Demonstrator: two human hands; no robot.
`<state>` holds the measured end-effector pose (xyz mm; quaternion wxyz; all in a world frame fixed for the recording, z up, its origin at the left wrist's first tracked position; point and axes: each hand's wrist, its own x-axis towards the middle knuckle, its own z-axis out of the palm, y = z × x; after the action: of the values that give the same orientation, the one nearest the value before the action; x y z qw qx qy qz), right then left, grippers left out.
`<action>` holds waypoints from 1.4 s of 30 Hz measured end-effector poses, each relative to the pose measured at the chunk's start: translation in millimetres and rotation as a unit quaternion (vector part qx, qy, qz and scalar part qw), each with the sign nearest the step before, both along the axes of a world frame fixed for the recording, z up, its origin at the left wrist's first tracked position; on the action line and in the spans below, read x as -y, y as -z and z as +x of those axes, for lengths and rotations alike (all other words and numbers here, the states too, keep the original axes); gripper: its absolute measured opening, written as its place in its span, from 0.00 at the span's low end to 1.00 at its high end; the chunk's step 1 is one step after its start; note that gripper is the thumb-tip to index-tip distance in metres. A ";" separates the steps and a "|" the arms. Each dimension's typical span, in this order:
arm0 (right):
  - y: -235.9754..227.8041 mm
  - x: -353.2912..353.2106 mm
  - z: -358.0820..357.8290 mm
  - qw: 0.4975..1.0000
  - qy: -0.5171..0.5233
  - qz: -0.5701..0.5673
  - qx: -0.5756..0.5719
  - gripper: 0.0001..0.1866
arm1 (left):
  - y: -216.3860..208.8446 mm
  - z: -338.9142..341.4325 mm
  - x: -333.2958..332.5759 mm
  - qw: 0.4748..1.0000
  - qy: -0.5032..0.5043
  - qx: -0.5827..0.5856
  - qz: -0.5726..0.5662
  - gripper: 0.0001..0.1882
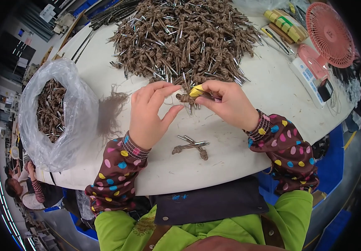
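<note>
Brown twine bundle [185, 98] with metal pins sticking out sits between the two hands, held just above the white tabletop [247, 138], right below the big heap of like bundles [184, 37] that covers the far middle of the tabletop. A clear plastic bag [59, 117], half full of the same pieces, stands open at the left edge, with a tuft of loose brown fibre [110, 111] just beside it. A pink fan [330, 34] stands at the far right, a small white scale [310, 75] near it. The left hand [149, 115] has its fingers pinched on a thin strand by the bundle. The right hand [228, 102] has its fingers closed on the bundle, one fingertip wrapped in yellow tape [196, 90]. One finished twine piece [191, 147] lies on the tabletop near the wrists.
</note>
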<state>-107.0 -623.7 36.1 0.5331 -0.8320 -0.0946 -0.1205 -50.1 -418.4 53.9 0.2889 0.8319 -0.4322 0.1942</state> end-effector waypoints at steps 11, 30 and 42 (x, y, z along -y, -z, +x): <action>-4.3 -2.9 1.1 0.997 0.000 0.042 -0.070 0.08 | 2.4 0.3 -1.4 0.988 -0.027 0.145 0.043 0.13; -4.6 -2.5 -2.8 0.995 0.061 -0.078 0.003 0.18 | 22.9 4.2 -1.8 0.978 0.036 -0.185 -0.090 0.07; -7.5 -15.8 -10.8 0.882 0.089 -0.396 0.241 0.13 | 19.7 -2.3 2.8 0.988 0.029 -0.149 -0.028 0.06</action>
<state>-117.8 -607.9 43.6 0.1069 -0.9241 -0.1856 -0.3165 -52.4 -421.2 34.2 0.3785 0.8303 -0.4028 0.0712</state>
